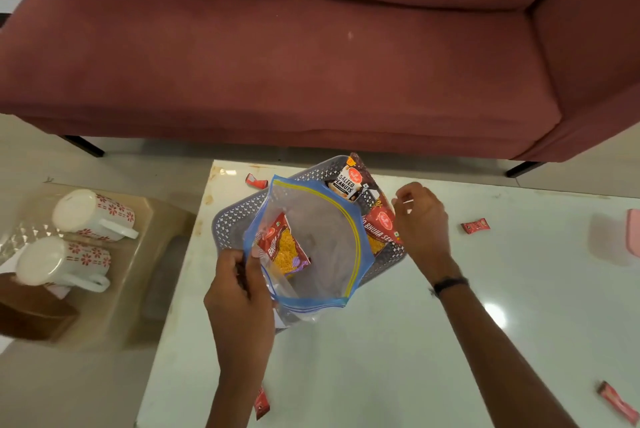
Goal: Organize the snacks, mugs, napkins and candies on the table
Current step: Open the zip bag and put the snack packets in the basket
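Note:
My left hand (239, 292) grips the near left edge of a clear zip bag (318, 247) with a blue and yellow rim, held wide over a grey perforated basket (228, 216). One red bhujia sev packet (282, 245) lies inside the bag. In the basket behind it stand a salted peanuts packet (348, 181) and another red bhujia sev packet (381, 225). My right hand (420, 219) hovers at the basket's right side, fingers loosely curled, holding nothing. Small red candies lie on the white table: one far left (255, 180), one right (475, 226), one near front (261, 401).
Two white floral mugs (93, 214) (62, 264) lie on their sides on a clear tray on a low stool at left, beside a brown box (31, 309). A long red wrapper (618, 407) and a pink object (633, 231) sit at the table's right edge. A red sofa stands behind.

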The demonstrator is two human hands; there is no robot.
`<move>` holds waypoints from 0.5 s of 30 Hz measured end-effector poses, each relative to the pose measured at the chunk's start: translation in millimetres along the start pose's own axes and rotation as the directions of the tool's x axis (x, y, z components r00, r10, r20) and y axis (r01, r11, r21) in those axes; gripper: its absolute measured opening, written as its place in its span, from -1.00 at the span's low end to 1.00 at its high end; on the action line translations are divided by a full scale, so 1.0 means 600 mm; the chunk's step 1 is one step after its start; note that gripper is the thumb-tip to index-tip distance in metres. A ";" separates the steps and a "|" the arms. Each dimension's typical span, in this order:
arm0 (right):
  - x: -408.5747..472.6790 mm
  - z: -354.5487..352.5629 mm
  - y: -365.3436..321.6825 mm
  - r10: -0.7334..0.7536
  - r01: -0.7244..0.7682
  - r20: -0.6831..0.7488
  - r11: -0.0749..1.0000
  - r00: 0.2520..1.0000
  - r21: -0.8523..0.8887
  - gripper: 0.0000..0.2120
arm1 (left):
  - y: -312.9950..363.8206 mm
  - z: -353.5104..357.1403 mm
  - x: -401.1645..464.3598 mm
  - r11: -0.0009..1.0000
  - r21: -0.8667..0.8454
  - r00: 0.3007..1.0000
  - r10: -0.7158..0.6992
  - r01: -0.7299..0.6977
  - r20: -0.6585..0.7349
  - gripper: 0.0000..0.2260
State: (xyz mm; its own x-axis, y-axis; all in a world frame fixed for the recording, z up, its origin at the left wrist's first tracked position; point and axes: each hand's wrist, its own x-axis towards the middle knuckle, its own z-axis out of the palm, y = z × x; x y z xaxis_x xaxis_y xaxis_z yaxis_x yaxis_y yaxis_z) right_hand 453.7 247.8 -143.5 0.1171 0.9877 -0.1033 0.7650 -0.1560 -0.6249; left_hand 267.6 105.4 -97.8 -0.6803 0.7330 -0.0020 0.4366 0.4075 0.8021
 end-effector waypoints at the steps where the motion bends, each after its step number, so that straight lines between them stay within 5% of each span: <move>1: -0.014 -0.021 -0.026 -0.087 0.088 -0.023 0.996 0.996 0.027 -0.92 | 0.001 -0.002 -0.001 1.000 -0.008 1.000 0.003 -0.003 -0.003 -0.89; 3: -0.053 -0.049 -0.088 -0.244 0.242 0.007 0.964 0.970 0.112 -0.91 | 0.005 -0.004 -0.002 1.000 -0.031 1.000 0.000 0.000 -0.004 -0.87; 5: -0.087 -0.032 -0.136 -0.322 0.302 0.214 0.946 0.922 0.121 -0.88 | 0.013 -0.008 -0.005 0.999 -0.047 1.000 -0.006 0.006 0.000 -0.86; 9: -0.096 0.081 -0.165 -0.187 0.407 0.632 0.885 0.753 -0.224 -0.77 | 0.027 -0.016 -0.013 0.998 -0.067 1.000 0.005 -0.005 0.010 -0.90; 15: -0.067 0.205 -0.149 -0.022 0.284 0.649 0.910 0.760 -0.302 -0.67 | 0.010 -0.031 -0.017 0.998 -0.067 1.000 0.020 -0.020 -0.008 -0.90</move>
State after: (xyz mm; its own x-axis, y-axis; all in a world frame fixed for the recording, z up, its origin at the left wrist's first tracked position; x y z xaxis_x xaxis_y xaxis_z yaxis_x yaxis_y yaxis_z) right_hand 302.7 221.3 -178.4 -0.3388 0.7504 -0.5675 0.9207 0.1403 -0.3642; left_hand 266.4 90.3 -82.1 -0.6760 0.7367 0.0187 0.4101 0.3550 0.8401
